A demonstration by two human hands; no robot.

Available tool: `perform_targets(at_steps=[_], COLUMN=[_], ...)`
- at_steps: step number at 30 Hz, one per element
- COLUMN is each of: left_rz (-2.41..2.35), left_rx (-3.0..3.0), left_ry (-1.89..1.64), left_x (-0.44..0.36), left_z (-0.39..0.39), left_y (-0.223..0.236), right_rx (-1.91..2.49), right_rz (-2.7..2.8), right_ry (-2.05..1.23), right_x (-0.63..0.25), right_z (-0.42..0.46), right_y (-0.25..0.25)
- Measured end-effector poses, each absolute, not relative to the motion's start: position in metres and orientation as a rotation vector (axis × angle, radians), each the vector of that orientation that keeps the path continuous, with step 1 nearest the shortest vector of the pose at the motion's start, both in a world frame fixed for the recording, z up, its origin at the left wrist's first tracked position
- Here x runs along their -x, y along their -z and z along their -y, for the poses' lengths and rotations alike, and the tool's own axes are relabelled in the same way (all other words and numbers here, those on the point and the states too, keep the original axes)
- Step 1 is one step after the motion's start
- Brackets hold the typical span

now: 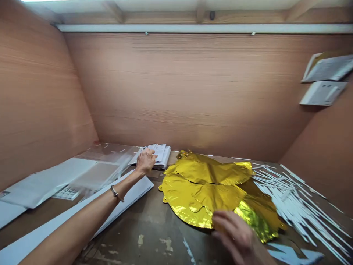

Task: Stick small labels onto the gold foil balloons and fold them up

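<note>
My left hand reaches to the back of the table, its bent fingers closed on a printed paper at the top of a small stack of printed papers. The fingertips are partly hidden by the back of the hand. Nearer to me, my right hand is slightly blurred, with its fingers stretched out and apart at the front edge of the foil. Beneath and beyond it lies a pile of flat gold foil balloons, overlapping and wrinkled. Nothing shows in the right hand.
Many thin white sticks are spread on the right. Clear plastic bags and white sheets cover the left side. Folded white paper lies under my left forearm. A light-blue cut piece sits front right. Wooden walls enclose the table.
</note>
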State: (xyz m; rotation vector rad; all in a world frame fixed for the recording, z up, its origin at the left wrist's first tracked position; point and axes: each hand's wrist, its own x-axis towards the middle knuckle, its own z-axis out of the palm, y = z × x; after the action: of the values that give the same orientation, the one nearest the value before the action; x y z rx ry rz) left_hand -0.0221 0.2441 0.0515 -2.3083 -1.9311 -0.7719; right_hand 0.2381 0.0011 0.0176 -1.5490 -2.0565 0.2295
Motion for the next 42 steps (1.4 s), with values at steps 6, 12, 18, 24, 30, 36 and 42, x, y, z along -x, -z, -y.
perform_targets(at_steps=[6,12,18,24,30,36,42], left_rz=[1.155,1.050,1.016,0.881,0.851,0.932,0.964], left_rx=[2.975,3.029,3.098,3.189,3.234,3.259,3.035], left_ry=[0.729,0.547,0.453,0.387,0.354,0.457,1.180], left_x=[-0.056,-0.103,-0.127,-0.140,-0.142,-0.141,-0.140], left_z=[-0.157,-0.141,-0.156,-0.153,-0.150,-0.152,-0.167], left_y=[-0.031,-0.019,-0.016,-0.005,0.011,0.008,-0.076], right_rx=[2.046,2.067,2.082,2.280,2.191,1.984,1.459], right_rz=[1.912,1.997,1.815,1.428,1.449,1.580,1.929], right_ry=[0.112,0.235,0.238,0.187,-0.037,-0.177,0.128], right_x=[-0.330,-0.358,-0.382,-0.451,-0.473,-0.456,-0.400], right_z=[-0.056,-0.093,-0.133,-0.169,-0.196,-0.196,-0.148], right_y=[-0.005,0.006,0.000,-0.005,-0.013,-0.038,-0.141])
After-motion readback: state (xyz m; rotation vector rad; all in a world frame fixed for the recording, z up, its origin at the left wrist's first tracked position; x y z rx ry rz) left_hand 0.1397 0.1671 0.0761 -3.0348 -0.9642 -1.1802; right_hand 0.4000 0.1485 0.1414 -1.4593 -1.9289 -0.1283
